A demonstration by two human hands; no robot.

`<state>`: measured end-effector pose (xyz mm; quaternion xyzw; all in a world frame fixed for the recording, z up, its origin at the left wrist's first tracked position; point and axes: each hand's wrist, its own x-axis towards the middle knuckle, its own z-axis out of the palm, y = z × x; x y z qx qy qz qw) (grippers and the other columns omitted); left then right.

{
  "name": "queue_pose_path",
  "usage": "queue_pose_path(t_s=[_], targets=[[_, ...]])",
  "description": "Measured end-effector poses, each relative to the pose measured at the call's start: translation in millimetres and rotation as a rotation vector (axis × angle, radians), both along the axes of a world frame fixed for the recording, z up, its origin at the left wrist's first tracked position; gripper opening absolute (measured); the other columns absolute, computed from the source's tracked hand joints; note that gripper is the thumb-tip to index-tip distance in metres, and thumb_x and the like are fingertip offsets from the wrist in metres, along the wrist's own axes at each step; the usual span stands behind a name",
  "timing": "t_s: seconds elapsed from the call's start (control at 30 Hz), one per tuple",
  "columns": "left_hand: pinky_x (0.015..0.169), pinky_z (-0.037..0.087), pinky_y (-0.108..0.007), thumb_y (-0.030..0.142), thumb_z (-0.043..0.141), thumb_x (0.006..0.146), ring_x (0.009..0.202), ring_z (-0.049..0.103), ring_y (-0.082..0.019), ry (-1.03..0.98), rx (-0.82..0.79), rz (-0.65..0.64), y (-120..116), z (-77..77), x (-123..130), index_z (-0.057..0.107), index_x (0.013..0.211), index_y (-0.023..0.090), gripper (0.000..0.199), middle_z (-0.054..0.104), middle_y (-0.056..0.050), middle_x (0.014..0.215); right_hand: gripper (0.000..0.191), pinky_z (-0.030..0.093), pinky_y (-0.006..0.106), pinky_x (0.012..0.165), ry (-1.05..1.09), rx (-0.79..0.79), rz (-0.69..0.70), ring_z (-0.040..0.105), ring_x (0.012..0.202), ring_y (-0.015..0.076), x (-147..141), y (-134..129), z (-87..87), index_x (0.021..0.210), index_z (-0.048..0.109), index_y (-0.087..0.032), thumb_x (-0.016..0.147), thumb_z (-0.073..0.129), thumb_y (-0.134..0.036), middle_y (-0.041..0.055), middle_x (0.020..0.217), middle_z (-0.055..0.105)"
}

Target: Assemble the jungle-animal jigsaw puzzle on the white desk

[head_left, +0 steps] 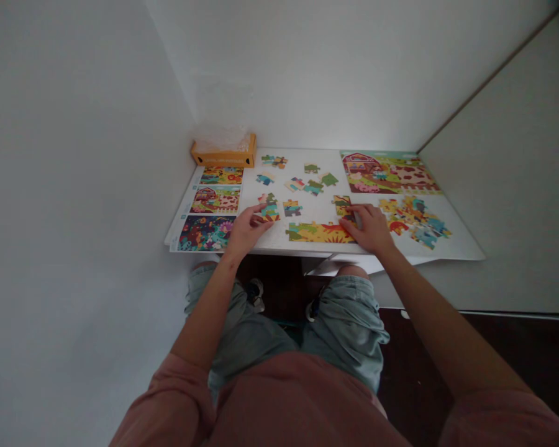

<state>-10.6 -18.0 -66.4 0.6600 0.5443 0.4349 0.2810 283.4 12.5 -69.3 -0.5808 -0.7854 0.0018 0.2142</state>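
Joining seemed underway, aligning apparently needed next: the left hand (pixel 248 231) curled loosely at flat multicoloured jigsaw pieces (pixel 272 210), the right hand (pixel 371 228) at a yellow jigsaw strip (pixel 315 233), each grip's hold unclear.

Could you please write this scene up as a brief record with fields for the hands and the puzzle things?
Left hand: fingertips at a small cluster of pieces; firm hold unclear
Right hand: fingertips near the right end of a joined strip
Middle: scattered pieces on the white table
Right side: heap of pieces, nearer than a farm picture
Left side: three-picture sheet, orange box behind it
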Motion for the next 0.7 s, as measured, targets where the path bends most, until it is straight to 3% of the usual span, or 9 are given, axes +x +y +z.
queue_pose_path(t_s=[0.2,0.5,0.7], targets=[[0.078,0.028,-0.033,0.034,0.049,0.067,0.085,0.043,-0.021,0.235,0.133,0.069,10.7,11.9,13.0,0.041,0.104,0.031,0.038,0.044,-0.002,0.098,0.031,0.028,0.045,0.075,0.015,0.027,-0.009,0.038,0.093,0.0253,0.6,1.2,1.2,0.101,0.039,-0.034,0.071,0.036,-0.041,0.001,0.102,0.043],[0.074,0.025,-0.032,0.039,0.043,0.071,0.083,0.039,-0.021,0.434,0.164,0.014,88.5,4.7,17.5,0.047,0.097,0.022,0.031,0.044,-0.005,0.093,0.031,0.029,0.044,0.076,0.041,0.002,-0.019,0.038,0.093,0.0245,4.5,5.8,2.6,0.101,0.039,-0.035,0.071,0.036,-0.041,-0.0001,0.104,0.042],[0.075,0.021,-0.033,0.035,0.036,0.075,0.084,0.035,-0.02,0.607,0.13,0.016,97.2,1.4,17.0,0.047,0.099,0.02,0.03,0.04,-0.006,0.093,0.032,0.028,0.044,0.077,0.027,-0.008,-0.029,0.036,0.094,0.0244,7.6,7.4,-0.1,0.103,0.038,-0.034,0.071,0.036,-0.042,-0.0004,0.105,0.04]])
